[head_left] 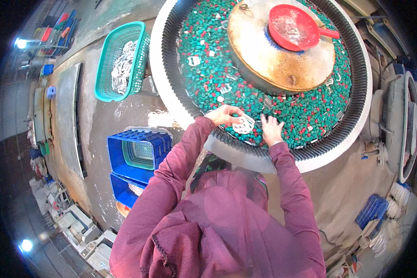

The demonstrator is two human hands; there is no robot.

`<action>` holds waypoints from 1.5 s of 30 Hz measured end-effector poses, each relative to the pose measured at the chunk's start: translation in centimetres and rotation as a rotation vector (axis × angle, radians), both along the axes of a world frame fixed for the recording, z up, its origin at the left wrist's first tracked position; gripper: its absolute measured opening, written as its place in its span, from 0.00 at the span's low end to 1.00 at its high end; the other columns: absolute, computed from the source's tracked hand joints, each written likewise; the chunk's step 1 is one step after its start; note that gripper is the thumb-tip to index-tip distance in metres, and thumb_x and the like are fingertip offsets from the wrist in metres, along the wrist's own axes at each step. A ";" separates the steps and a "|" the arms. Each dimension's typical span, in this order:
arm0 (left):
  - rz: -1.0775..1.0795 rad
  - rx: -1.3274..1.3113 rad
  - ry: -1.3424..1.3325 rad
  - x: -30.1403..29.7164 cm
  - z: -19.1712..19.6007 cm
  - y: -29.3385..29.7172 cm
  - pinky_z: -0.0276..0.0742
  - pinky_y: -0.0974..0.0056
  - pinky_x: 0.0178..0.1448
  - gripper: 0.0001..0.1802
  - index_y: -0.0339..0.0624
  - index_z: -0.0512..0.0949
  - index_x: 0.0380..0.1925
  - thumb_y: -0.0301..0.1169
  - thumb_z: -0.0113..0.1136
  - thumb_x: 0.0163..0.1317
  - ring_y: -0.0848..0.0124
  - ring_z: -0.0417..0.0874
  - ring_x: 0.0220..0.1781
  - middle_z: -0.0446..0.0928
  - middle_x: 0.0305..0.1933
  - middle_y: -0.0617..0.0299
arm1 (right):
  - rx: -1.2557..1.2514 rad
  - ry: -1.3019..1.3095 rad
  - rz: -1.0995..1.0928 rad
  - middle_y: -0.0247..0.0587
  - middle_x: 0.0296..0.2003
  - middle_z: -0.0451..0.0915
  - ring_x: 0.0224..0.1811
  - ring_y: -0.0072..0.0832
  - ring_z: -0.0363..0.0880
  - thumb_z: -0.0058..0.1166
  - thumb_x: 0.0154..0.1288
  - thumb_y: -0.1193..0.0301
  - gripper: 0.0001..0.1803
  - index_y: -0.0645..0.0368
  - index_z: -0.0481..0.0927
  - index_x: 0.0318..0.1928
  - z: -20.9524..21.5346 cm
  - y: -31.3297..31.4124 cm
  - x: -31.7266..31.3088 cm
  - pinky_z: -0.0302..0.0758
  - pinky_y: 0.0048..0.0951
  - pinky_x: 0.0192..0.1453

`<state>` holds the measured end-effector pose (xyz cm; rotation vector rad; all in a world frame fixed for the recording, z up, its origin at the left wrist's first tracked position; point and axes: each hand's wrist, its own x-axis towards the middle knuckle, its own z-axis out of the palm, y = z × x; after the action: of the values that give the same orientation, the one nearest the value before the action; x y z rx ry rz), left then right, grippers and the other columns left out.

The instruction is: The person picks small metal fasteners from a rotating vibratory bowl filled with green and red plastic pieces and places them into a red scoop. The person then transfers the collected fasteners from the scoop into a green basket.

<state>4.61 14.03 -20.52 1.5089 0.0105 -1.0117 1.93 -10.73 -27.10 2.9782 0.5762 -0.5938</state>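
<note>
A big round tub (356,116) with a ribbed black inner wall is filled with green, red and white pellets (306,111). Small flat metal parts lie scattered among them. My left hand (224,114) is at the tub's near edge and holds several pale metal parts (243,125) pinched in its fingers. My right hand (271,130) rests just to the right, fingers spread on the pellets, holding nothing. Both arms are in maroon sleeves.
A rusty domed hub (273,55) stands in the tub's middle with a red scoop (293,28) on it. A teal basket (123,60) with metal parts sits at the left. Blue crates (136,153) stand on the wet floor below it.
</note>
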 end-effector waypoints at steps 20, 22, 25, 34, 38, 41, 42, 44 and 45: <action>0.665 -1.052 0.471 -1.8 4.4 -2.8 0.77 0.47 0.46 0.22 0.48 0.63 0.52 0.45 0.52 0.62 0.59 0.78 0.46 0.73 0.47 0.55 | 0.165 0.304 -0.724 0.47 0.62 0.61 0.63 0.51 0.60 0.51 0.54 0.43 0.33 0.37 0.67 0.59 -0.7 -2.8 7.0 0.60 0.70 0.51; 0.682 -1.130 0.513 -2.1 3.2 -2.6 0.75 0.51 0.44 0.27 0.49 0.64 0.52 0.51 0.54 0.58 0.60 0.74 0.47 0.69 0.48 0.56 | 0.045 0.365 -0.666 0.44 0.60 0.63 0.62 0.49 0.61 0.46 0.60 0.58 0.21 0.44 0.73 0.54 -4.9 -2.9 8.9 0.65 0.70 0.47; 0.714 -1.030 0.517 -2.1 2.0 -0.6 0.74 0.51 0.46 0.18 0.47 0.68 0.44 0.40 0.58 0.57 0.67 0.70 0.42 0.66 0.42 0.60 | 0.096 0.155 -0.540 0.46 0.47 0.77 0.50 0.46 0.75 0.43 0.60 0.69 0.14 0.52 0.80 0.43 -3.6 -1.6 8.6 0.74 0.57 0.43; -0.419 0.628 -0.659 -0.2 -4.7 -0.7 0.69 0.54 0.42 0.15 0.47 0.78 0.34 0.24 0.50 0.43 0.61 0.71 0.44 0.68 0.42 0.56 | 0.499 0.043 -0.368 0.55 0.34 0.78 0.35 0.47 0.79 0.49 0.53 0.70 0.12 0.62 0.80 0.35 0.9 -4.6 2.3 0.76 0.44 0.38; -0.638 1.119 -0.896 -3.8 -7.2 -4.1 0.65 0.49 0.41 0.13 0.51 0.79 0.34 0.31 0.54 0.46 0.56 0.66 0.50 0.66 0.44 0.53 | 1.290 0.777 -0.908 0.38 0.38 0.79 0.37 0.28 0.79 0.48 0.60 0.70 0.15 0.61 0.76 0.47 4.5 -5.5 2.8 0.81 0.34 0.33; -0.659 1.047 -0.985 -5.0 -9.6 -5.3 0.65 0.47 0.43 0.15 0.50 0.79 0.34 0.37 0.60 0.41 0.55 0.62 0.56 0.64 0.50 0.53 | 1.703 0.950 -1.004 0.37 0.41 0.78 0.40 0.30 0.80 0.49 0.60 0.74 0.14 0.60 0.74 0.48 6.6 -5.5 2.2 0.81 0.39 0.41; -0.621 1.001 -0.946 -4.5 -8.0 -5.7 0.65 0.46 0.44 0.15 0.48 0.78 0.33 0.35 0.61 0.41 0.54 0.63 0.56 0.65 0.50 0.52 | 1.714 0.905 -1.022 0.39 0.41 0.78 0.41 0.31 0.80 0.51 0.59 0.75 0.14 0.61 0.75 0.47 7.7 -5.3 2.1 0.80 0.41 0.43; -0.486 0.798 -0.789 -3.3 -6.8 -5.1 0.67 0.45 0.43 0.14 0.45 0.76 0.30 0.33 0.62 0.40 0.55 0.67 0.55 0.68 0.49 0.51 | 1.777 0.838 -1.044 0.40 0.41 0.79 0.39 0.30 0.80 0.52 0.59 0.76 0.12 0.62 0.76 0.44 7.4 -5.6 1.6 0.81 0.35 0.40; -0.391 0.640 -0.683 -2.0 -7.3 -4.2 0.69 0.46 0.43 0.14 0.44 0.75 0.29 0.32 0.62 0.40 0.56 0.69 0.53 0.69 0.48 0.52 | 1.792 0.788 -1.057 0.41 0.40 0.79 0.38 0.29 0.81 0.53 0.59 0.76 0.10 0.63 0.76 0.43 7.7 -5.4 1.8 0.82 0.31 0.37</action>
<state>2.66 9.88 -27.80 2.4576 -0.5024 -0.7688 3.75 -16.13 -19.37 4.1698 -1.6326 -2.4076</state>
